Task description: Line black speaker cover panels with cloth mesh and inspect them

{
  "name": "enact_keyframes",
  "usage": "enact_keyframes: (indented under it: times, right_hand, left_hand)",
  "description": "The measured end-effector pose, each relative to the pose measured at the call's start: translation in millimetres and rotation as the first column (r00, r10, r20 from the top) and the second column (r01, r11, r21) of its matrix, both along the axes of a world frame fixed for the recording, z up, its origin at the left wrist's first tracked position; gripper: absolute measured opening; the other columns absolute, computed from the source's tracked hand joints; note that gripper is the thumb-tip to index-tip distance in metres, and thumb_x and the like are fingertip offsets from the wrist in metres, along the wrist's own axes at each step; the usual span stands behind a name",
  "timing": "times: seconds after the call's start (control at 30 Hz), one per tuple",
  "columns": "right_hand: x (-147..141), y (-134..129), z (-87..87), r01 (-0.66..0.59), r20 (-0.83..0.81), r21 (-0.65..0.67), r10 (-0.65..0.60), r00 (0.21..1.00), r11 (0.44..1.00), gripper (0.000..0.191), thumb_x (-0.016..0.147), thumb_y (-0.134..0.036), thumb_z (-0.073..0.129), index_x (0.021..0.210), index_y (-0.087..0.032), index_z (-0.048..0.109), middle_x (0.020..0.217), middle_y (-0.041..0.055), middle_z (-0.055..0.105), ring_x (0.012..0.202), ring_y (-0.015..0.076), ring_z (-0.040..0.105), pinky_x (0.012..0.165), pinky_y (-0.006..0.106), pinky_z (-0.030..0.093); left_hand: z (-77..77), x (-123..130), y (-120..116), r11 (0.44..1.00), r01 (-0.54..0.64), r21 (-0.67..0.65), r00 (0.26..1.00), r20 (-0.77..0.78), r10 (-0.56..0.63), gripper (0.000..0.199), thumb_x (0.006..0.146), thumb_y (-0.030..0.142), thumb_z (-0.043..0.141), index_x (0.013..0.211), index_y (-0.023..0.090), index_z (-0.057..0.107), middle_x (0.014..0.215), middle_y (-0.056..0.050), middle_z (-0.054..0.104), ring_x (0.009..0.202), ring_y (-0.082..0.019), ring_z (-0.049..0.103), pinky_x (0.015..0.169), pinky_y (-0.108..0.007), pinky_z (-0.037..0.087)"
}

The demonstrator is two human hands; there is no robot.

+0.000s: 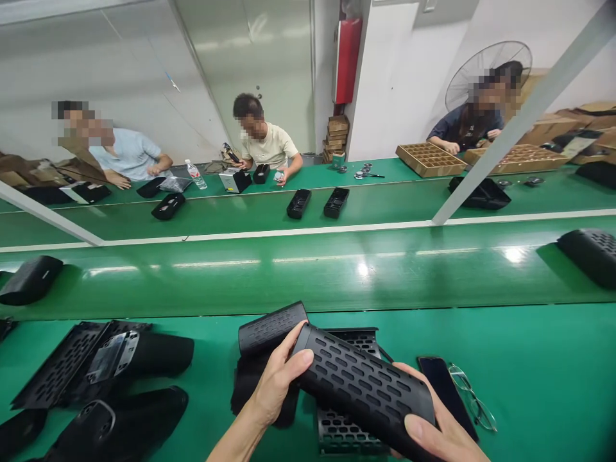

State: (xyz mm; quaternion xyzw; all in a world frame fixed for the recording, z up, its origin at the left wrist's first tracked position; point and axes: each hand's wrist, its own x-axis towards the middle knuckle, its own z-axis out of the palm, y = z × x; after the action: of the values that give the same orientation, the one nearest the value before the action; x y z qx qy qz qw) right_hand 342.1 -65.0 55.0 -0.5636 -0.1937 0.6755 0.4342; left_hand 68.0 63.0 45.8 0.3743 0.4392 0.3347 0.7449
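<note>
A black slotted housing (366, 388) slants across the lower centre of the frame, its left end higher than its right. The left hand (276, 385) is closed around the upper left end, thumb on the slotted face; the right hand (440, 420) grips the lower right end. Beneath it on the green tabletop (543, 378) lies a perforated panel (339, 428), with a second slotted housing (272, 328) just behind the left hand. A smartphone (445, 388) and wire-framed eyeglasses (474, 398) lie beside the right hand. At lower left are perforated plates (60, 366) and two dark curved shells (166, 351). Across the middle runs a glossy green conveyor belt (298, 282), bearing a black case (31, 280) at far left and a slotted unit (590, 256) at far right. Three co-workers sit along the top, a compartmented tray (428, 160) at upper right.
</note>
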Motion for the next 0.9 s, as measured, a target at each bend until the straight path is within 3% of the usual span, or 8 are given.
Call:
enact_keyframes:
  times: [0.07,0.27,0.37,0.53,0.63,0.73,0.8,0.9]
  right_hand:
    - [0.6,3.6,-0.2,0.029,-0.022,-0.027,-0.03,0.999,0.999,0.098,0.076,-0.073,0.073,0.157,-0.038,0.028,0.156,0.0111,0.053,0.104,0.0336,0.071,0.083,0.046,0.058]
    - [1.8,18.2,4.7,0.161,-0.025,-0.077,-0.163,0.986,0.984,0.067,0.084,-0.067,0.07,0.138,-0.033,0.049,0.134,0.007,0.07,0.114,0.033,0.07,0.089,0.041,0.055]
    - [3.8,21.4,5.9,0.129,-0.018,-0.101,-0.132,0.991,0.986,0.075,0.084,-0.071,0.068,0.144,-0.035,0.042,0.14,0.0079,0.066,0.115,0.0339,0.069,0.087,0.042,0.055]
    - [9.6,19.8,3.3,-0.061,0.36,0.086,0.026,0.932,0.994,0.119,0.068,-0.077,0.081,0.162,-0.037,0.019,0.165,0.0121,0.037,0.145,0.0387,0.045,0.114,0.049,0.044]
    - [14.0,17.6,0.5,-0.123,0.419,0.094,0.073,0.905,0.988,0.105,0.075,-0.074,0.077,0.158,-0.035,0.025,0.159,0.0135,0.043,0.135,0.0379,0.055,0.106,0.046,0.051]
    - [18.3,17.2,-1.4,-0.106,0.382,0.115,0.055,0.923,0.988,0.092,0.077,-0.069,0.076,0.15,-0.032,0.035,0.156,0.0133,0.045,0.128,0.0359,0.06,0.1,0.042,0.055]
    - [21.2,18.5,-1.8,-0.101,0.354,0.118,0.054,0.934,0.988,0.092,0.077,-0.066,0.078,0.149,-0.031,0.034,0.153,0.0131,0.047,0.126,0.0353,0.061,0.098,0.04,0.056]
    - [27.0,21.1,-1.9,-0.16,0.344,0.045,0.135,0.929,0.986,0.102,0.072,-0.054,0.084,0.152,-0.031,0.026,0.136,0.0113,0.059,0.112,0.0331,0.067,0.085,0.035,0.058]
  left_hand:
    - [-2.3,1.5,0.0,1.0,-0.001,-0.017,1.0,0.007,0.002,0.084,0.09,0.053,0.074,0.16,0.021,0.042,0.159,-0.01,0.055,0.152,-0.036,0.042,0.129,-0.049,0.03]
    - [-4.2,4.1,-1.2,0.994,0.113,0.0,0.993,0.024,-0.113,0.114,0.075,0.055,0.089,0.167,0.029,0.026,0.16,-0.011,0.054,0.148,-0.04,0.047,0.124,-0.051,0.04]
    - [-7.9,10.1,0.6,0.997,0.074,0.018,0.997,-0.013,-0.074,0.105,0.079,0.053,0.085,0.165,0.025,0.032,0.156,-0.013,0.058,0.146,-0.041,0.049,0.123,-0.052,0.041]
    - [-10.3,19.1,10.5,1.0,0.021,-0.001,0.998,-0.064,-0.021,0.085,0.088,0.047,0.079,0.161,0.021,0.042,0.155,-0.013,0.059,0.149,-0.037,0.047,0.125,-0.048,0.036]
    - [-5.7,18.5,18.1,0.996,0.083,-0.041,0.993,-0.077,-0.086,0.091,0.087,0.05,0.08,0.162,0.021,0.038,0.157,-0.014,0.057,0.148,-0.037,0.048,0.126,-0.049,0.035]
    - [-0.8,15.1,23.8,0.979,0.198,-0.047,0.975,-0.09,-0.202,0.119,0.074,0.054,0.091,0.167,0.028,0.022,0.16,-0.013,0.053,0.148,-0.037,0.048,0.127,-0.051,0.033]
    - [1.5,14.0,26.6,0.963,0.267,-0.032,0.958,-0.095,-0.269,0.131,0.067,0.052,0.096,0.168,0.031,0.015,0.16,-0.011,0.053,0.148,-0.035,0.047,0.127,-0.05,0.033]
    - [4.3,16.4,31.6,0.95,0.313,-0.013,0.941,-0.129,-0.312,0.129,0.067,0.052,0.095,0.167,0.029,0.018,0.158,-0.011,0.055,0.148,-0.035,0.048,0.126,-0.049,0.034]
